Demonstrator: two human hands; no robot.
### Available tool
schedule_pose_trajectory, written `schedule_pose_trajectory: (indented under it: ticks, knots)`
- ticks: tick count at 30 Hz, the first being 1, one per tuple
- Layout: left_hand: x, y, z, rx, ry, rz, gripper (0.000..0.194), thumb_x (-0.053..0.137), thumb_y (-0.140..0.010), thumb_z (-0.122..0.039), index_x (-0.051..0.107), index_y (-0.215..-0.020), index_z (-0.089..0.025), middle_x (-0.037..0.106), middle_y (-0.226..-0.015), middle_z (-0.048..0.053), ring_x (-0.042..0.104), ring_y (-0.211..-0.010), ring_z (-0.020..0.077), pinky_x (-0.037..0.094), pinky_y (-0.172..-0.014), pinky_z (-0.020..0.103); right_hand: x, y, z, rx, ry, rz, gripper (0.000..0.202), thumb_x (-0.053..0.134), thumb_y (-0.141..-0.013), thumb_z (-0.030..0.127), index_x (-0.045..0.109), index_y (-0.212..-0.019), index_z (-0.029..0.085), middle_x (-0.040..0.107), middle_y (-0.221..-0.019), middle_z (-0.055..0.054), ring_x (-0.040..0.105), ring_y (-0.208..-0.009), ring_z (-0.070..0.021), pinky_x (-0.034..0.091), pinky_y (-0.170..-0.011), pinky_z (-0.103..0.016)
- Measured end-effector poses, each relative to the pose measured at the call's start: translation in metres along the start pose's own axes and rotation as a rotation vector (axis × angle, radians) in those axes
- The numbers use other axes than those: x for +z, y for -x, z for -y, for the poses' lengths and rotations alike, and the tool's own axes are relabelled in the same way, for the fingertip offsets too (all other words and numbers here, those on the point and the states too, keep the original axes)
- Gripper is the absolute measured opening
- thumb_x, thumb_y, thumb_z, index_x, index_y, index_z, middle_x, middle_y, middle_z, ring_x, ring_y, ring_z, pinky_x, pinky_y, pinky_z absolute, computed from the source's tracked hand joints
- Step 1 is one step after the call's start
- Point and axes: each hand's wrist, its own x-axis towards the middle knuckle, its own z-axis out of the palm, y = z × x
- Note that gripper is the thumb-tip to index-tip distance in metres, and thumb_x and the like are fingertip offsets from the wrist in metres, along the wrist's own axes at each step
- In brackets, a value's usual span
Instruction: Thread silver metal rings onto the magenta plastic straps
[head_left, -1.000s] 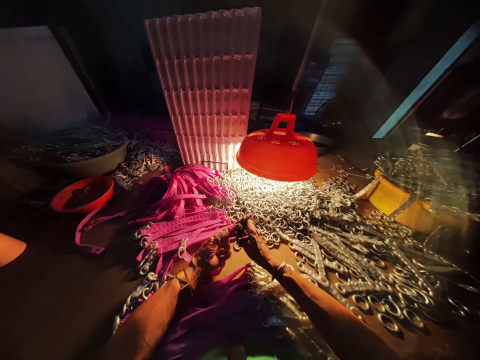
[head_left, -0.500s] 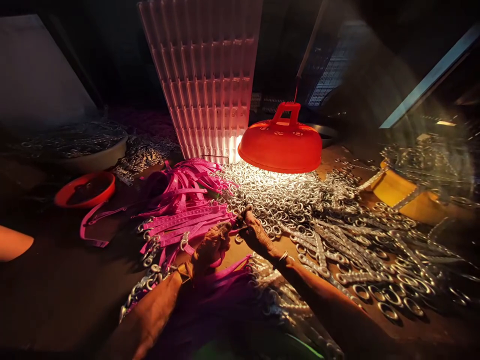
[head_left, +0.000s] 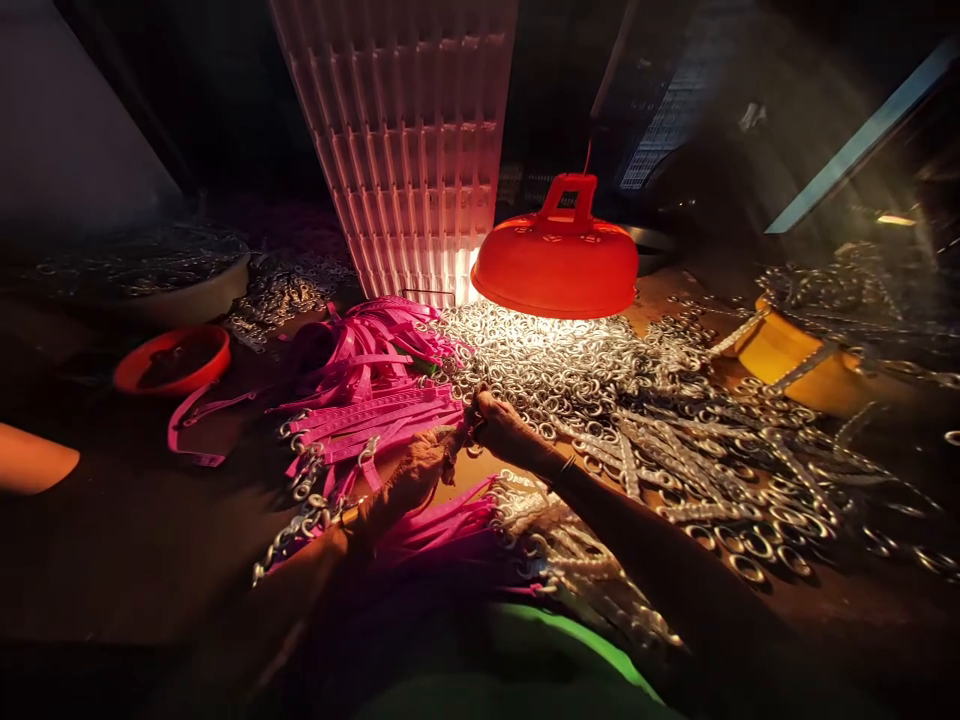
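My left hand [head_left: 431, 455] and my right hand [head_left: 499, 425] meet at the front edge of a pile of metal rings [head_left: 555, 370]. Both have their fingers closed in a pinch, and what lies between them is too small and dark to make out. Pink straps [head_left: 375, 430] with metal rings at their ends lie beside and beyond my left hand. More pink straps [head_left: 450, 520] spread below my hands, next to pale straps with rings [head_left: 570, 550]. To the right of my right forearm lie many ringed straps [head_left: 690, 460].
A red lamp shade [head_left: 559, 265] hangs low over the rings, before a ribbed panel [head_left: 420, 150]. At left are a red bowl [head_left: 214, 370] and a large basin [head_left: 217, 290]. A yellow container [head_left: 787, 360] stands right. Something green [head_left: 585, 640] is at the bottom.
The whole view has shifted slightly, with most things now higher. My hands remain together, and my left hand's fingers have moved in closer to the right. More of the green thing shows.
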Motion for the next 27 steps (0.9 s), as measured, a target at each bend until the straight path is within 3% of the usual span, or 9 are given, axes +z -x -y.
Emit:
schedule_pose_trajectory:
  ticks: [3, 8, 11, 18, 21, 24, 27]
  knots:
    - [0.004, -0.006, -0.006, 0.038, -0.032, 0.021, 0.024, 0.065, -0.067, -0.035, 0.051, -0.065, -0.016, 0.040, -0.052, -0.003, 0.038, -0.046, 0.0067, 0.026, -0.042, 0.019, 0.007, 0.001, -0.007, -0.037, -0.068, 0.010, 0.016, 0.045, -0.070, 0.014, 0.032, -0.074, 0.021, 0.047, -0.061, 0.004, 0.043, -0.047, -0.0073, 0.034, -0.040, -0.017]
    - [0.008, -0.009, -0.008, 0.085, -0.019, -0.013, 0.043, 0.065, -0.056, -0.052, 0.042, -0.057, -0.016, 0.032, -0.047, -0.006, 0.021, -0.038, 0.0017, 0.012, -0.039, 0.020, 0.012, 0.005, -0.007, 0.038, -0.248, -0.002, 0.012, 0.045, -0.072, 0.019, 0.033, -0.072, 0.021, 0.046, -0.066, 0.003, 0.042, -0.048, -0.0069, 0.035, -0.038, -0.017]
    - [0.009, -0.010, -0.001, 0.125, -0.018, -0.002, 0.052, 0.068, -0.052, -0.061, 0.041, -0.055, -0.017, 0.032, -0.046, -0.006, 0.022, -0.039, 0.0024, 0.014, -0.039, 0.021, 0.012, 0.004, -0.008, 0.051, -0.245, -0.005, 0.010, 0.043, -0.075, 0.021, 0.034, -0.070, 0.020, 0.045, -0.063, 0.003, 0.042, -0.047, -0.0071, 0.037, -0.039, -0.019]
    - [0.004, -0.015, 0.010, 0.065, 0.059, 0.081, 0.059, 0.069, -0.049, -0.067, 0.042, -0.066, -0.017, 0.029, -0.049, -0.008, 0.018, -0.039, 0.0015, 0.012, -0.039, 0.021, 0.008, -0.003, -0.011, 0.074, -0.257, 0.042, 0.013, 0.043, -0.080, 0.027, 0.036, -0.072, 0.019, 0.045, -0.061, 0.005, 0.043, -0.046, -0.0059, 0.038, -0.041, -0.017]
    - [0.004, -0.013, -0.003, -0.026, 0.042, 0.054, 0.057, 0.071, -0.049, -0.063, 0.040, -0.061, -0.017, 0.031, -0.047, -0.007, 0.019, -0.038, 0.0009, 0.012, -0.040, 0.020, -0.003, -0.001, 0.001, -0.011, -0.204, 0.138, 0.018, 0.042, -0.085, 0.034, 0.040, -0.075, 0.018, 0.047, -0.064, 0.004, 0.046, -0.050, -0.0066, 0.039, -0.044, -0.017]
    - [0.008, -0.005, -0.028, -0.170, 0.015, -0.010, 0.050, 0.072, -0.053, -0.051, 0.034, -0.053, -0.018, 0.025, -0.040, -0.009, 0.017, -0.035, 0.0007, 0.010, -0.038, 0.020, -0.018, 0.015, 0.022, -0.132, -0.034, 0.240, 0.016, 0.049, -0.083, 0.032, 0.046, -0.088, 0.017, 0.046, -0.059, 0.005, 0.039, -0.046, -0.0054, 0.031, -0.042, -0.016]
    - [0.013, 0.012, -0.052, -0.279, -0.088, 0.072, 0.045, 0.074, -0.056, -0.046, 0.040, -0.052, -0.016, 0.027, -0.039, -0.009, 0.019, -0.035, 0.0017, 0.010, -0.037, 0.021, -0.027, 0.048, 0.039, -0.214, 0.092, 0.294, 0.017, 0.053, -0.081, 0.025, 0.049, -0.095, 0.017, 0.046, -0.057, 0.006, 0.031, -0.046, -0.0054, 0.024, -0.042, -0.018]
